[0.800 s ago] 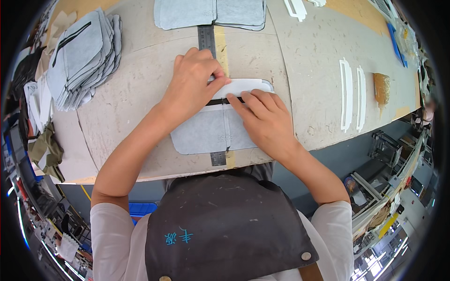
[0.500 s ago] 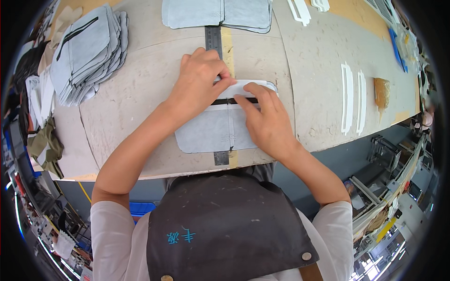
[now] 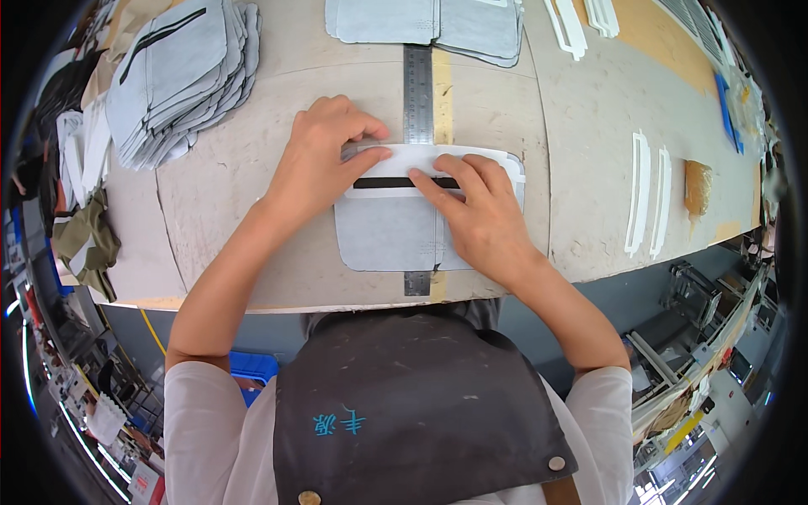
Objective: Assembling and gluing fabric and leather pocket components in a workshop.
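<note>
A light grey fabric panel (image 3: pixel 387 231) with rounded corners lies flat in front of me, across a steel ruler (image 3: pixel 418 97). Near its far edge, a white slotted strip (image 3: pixel 412 156) frames a black band (image 3: pixel 380 183). My left hand (image 3: pixel 324 151) is at the strip's left end; its thumb touches the strip, the index finger stands apart from the thumb, and the other fingers curl. With fingers spread, my right hand (image 3: pixel 484 215) rests on the strip's right half and the panel. Its index fingertip lies by the black band.
Stacked grey panels (image 3: pixel 181 84) lie at the far left, and another stack (image 3: pixel 379 21) at the far middle. To the right are white slotted strips (image 3: pixel 637 194) and an amber-coloured lump (image 3: pixel 697 189). Olive cloth (image 3: pixel 87 244) hangs by the left edge. Yellow tape (image 3: pixel 443 93) runs beside the ruler.
My left hand has slid left along the white strip, and its thumb and index finger have parted. My right hand stays on the strip. The whole view has shifted slightly.
</note>
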`<state>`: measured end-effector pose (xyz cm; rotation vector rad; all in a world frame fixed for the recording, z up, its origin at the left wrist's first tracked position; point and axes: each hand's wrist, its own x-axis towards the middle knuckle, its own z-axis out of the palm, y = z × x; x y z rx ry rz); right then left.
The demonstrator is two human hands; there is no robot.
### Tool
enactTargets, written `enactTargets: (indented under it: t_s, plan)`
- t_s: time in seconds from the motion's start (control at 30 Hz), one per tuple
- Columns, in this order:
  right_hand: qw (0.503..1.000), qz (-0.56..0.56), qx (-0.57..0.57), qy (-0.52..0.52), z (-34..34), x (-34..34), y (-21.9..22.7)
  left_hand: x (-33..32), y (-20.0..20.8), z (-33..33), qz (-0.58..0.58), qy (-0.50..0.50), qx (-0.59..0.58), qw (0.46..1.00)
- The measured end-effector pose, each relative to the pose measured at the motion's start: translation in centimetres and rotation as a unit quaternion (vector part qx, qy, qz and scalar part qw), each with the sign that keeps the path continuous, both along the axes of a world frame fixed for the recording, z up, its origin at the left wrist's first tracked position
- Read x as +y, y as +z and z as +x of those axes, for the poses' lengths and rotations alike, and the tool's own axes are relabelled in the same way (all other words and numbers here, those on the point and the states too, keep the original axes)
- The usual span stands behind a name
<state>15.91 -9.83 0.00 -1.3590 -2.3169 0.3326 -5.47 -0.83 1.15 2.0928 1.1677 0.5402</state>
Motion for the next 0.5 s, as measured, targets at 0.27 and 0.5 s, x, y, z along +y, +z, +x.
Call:
enactTargets:
  t_s: [0.27,0.5]
  plan:
    - [0.999,-0.049,-0.002,0.007,-0.1,0.1,0.3,-1.4,-0.5,-0.8,0.016,0.04,-0.029,0.999]
    - [0.999,-0.029,-0.013,0.006,-0.2,0.0,0.0,-1.7,-1.1,-1.1,0.097,0.012,-0.002,0.995]
